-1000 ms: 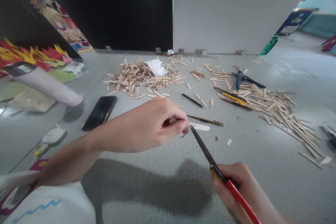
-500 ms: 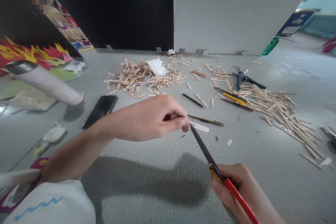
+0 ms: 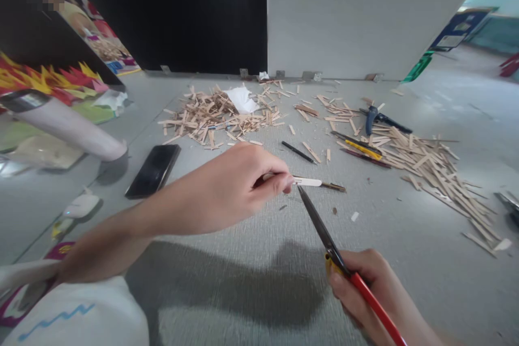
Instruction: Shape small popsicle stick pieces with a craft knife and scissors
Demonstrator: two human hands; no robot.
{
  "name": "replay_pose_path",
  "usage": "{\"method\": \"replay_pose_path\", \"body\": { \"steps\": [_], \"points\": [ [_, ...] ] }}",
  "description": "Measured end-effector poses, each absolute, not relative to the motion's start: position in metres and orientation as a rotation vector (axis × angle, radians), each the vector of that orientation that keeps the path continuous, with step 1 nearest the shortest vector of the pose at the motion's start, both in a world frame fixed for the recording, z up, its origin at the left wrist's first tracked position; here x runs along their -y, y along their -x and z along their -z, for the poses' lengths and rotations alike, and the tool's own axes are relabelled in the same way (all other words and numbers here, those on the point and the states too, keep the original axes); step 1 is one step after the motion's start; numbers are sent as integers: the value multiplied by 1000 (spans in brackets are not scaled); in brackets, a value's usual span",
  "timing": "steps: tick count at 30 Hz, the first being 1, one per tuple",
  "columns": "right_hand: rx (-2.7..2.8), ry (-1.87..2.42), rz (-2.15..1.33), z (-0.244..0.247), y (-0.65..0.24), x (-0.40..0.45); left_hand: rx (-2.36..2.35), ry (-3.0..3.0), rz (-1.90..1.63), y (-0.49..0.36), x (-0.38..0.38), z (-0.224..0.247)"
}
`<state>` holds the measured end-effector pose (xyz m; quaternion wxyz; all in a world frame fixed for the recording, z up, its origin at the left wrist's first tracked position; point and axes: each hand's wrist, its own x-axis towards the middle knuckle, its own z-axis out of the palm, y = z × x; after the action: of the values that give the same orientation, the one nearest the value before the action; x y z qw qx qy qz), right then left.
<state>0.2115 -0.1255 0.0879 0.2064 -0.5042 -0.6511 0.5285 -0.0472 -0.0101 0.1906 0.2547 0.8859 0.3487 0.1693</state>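
Note:
My left hand (image 3: 247, 181) is closed in a pinch around a pale wooden craft stick (image 3: 310, 182), whose rounded end points right from the fingertips. Small dark marks show on the stick close to the thumb. In my right hand (image 3: 371, 278) is a pair of scissors (image 3: 319, 223) with dark blades and red and yellow on the handles. The blades look closed together, and their tip sits just below the stick near my left fingertips; whether they touch it I cannot tell. Behind the stick lies a brownish pen (image 3: 335, 187), partly covered.
A heap of cut sticks (image 3: 211, 116) with white tissue lies beyond my hands. Right are more sticks (image 3: 438, 167), a yellow cutter (image 3: 363, 149) and a dark blue tool (image 3: 370, 119). A phone (image 3: 153, 171) and a pale cylinder (image 3: 81, 124) lie left. Black and grey panels (image 3: 336, 16) stand behind.
The craft stick has turned from sloping down to nearly level and risen slightly. The scissor tip has moved a little right, away from my left fingertips.

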Motion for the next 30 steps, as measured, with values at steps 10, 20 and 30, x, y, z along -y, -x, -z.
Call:
{"method": "replay_pose_path", "body": {
  "steps": [10,20,30],
  "points": [
    [1750,1449,-1555,-90,-212,128,-963,-2391,-375,47,9,-189],
    [1802,1487,-1494,-95,-209,126,-929,-2403,-337,47,9,-190],
    [1813,1414,-1456,-95,-207,124,-881,-2357,-256,46,3,-195]
  ]
}}
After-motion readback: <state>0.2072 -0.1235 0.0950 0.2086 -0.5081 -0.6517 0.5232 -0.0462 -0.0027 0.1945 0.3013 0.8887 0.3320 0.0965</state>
